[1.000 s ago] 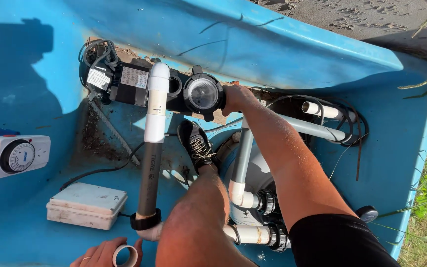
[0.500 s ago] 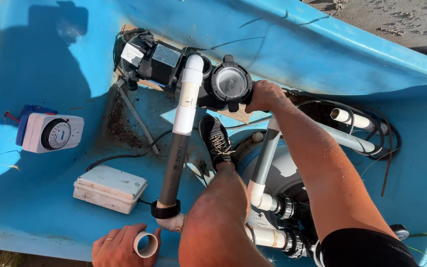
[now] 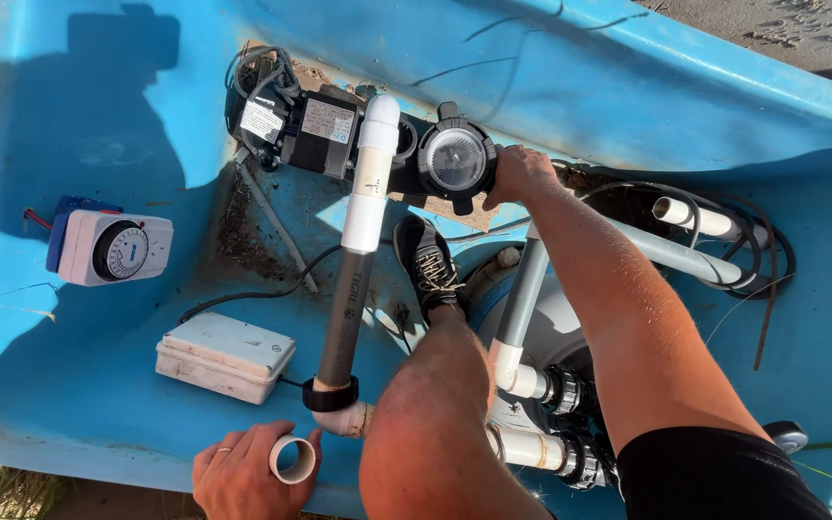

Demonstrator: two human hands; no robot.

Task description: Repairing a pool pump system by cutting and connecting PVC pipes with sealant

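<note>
My right hand grips the right side of the black pump's round strainer housing with a clear lid. My left hand holds a short white pipe fitting at the bottom edge, just left of a white elbow under the black collar. A grey and white pipe runs from that collar up to the pump. My knee and black shoe stand between the pipe and the pale filter tank.
Everything sits inside a blue moulded shell. A white dial timer and a white junction box lie at the left, linked by black cable. White pipes with black unions and loose hoses crowd the right.
The view has drifted, so the pump and pipe sit further right and lower. My left hand with the white fitting has come more fully into view. My right hand stays on the pump.
</note>
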